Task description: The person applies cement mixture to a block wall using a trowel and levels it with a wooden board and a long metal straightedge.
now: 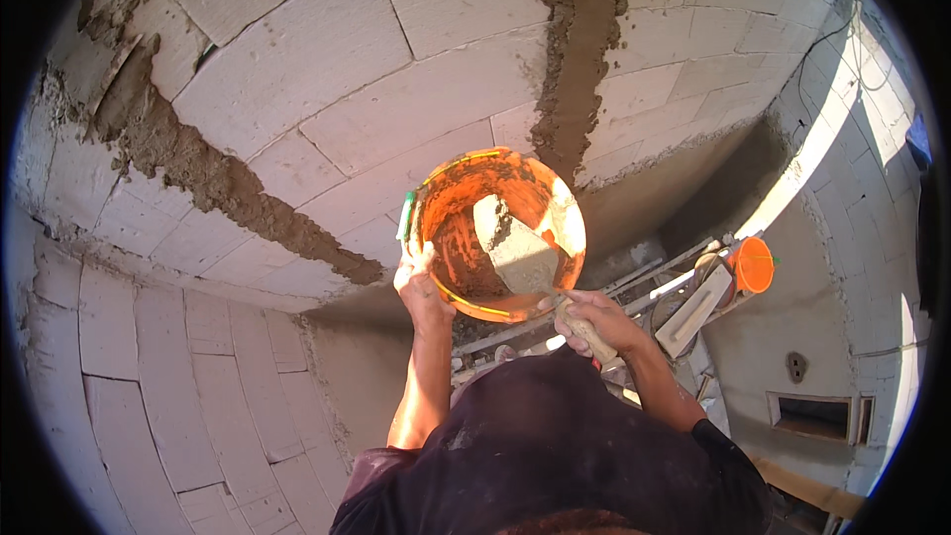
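An orange bucket, its inner wall smeared with mortar, is tipped so that I look into it. My left hand grips its left side, the fingers partly hidden behind the rim. In my right hand is the handle of a trowel, closed in the fingers at the bucket's lower right edge. The trowel's blade reaches into the bucket. Grey mortar lies at the blade's far end. A green piece sits on the bucket's left rim, just above my left hand.
Ahead stands a pale block wall with a vertical mortar strip and a slanting one. To the right are a smaller orange bucket, a long pale board-like tool and a wall opening.
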Motion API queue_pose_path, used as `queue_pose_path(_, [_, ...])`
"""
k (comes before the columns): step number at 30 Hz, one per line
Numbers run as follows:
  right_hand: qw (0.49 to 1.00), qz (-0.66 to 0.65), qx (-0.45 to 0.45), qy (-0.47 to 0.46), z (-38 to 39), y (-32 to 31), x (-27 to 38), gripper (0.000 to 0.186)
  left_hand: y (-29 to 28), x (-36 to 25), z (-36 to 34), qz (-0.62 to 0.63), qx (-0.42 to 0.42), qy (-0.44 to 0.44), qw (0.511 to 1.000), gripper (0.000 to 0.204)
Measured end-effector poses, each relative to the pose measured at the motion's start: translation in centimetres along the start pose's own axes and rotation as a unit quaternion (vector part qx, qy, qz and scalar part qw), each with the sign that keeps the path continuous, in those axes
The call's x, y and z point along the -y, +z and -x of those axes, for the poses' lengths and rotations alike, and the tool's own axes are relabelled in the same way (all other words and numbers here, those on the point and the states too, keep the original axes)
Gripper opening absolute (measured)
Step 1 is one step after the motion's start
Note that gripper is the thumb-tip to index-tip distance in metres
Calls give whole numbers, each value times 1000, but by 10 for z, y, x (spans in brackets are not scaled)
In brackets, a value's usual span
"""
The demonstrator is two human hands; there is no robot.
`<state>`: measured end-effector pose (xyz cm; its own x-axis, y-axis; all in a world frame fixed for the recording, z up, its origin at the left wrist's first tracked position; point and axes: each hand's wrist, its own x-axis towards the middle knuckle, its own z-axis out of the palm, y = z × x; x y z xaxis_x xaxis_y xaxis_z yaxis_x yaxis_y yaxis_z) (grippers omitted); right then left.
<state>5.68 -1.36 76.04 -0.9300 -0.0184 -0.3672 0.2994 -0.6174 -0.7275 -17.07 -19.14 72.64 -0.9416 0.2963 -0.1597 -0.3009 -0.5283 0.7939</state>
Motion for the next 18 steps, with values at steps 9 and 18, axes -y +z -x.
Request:
queue_pose_path(9, [896, -37, -136, -422, 30, 63, 90, 41, -37, 0, 26, -111, -55, -39, 992, 35])
queue_pose_path(18, [283, 107, -542, -784, -21, 20, 231, 37, -78, -28, 70, -142, -62, 102, 983, 36])
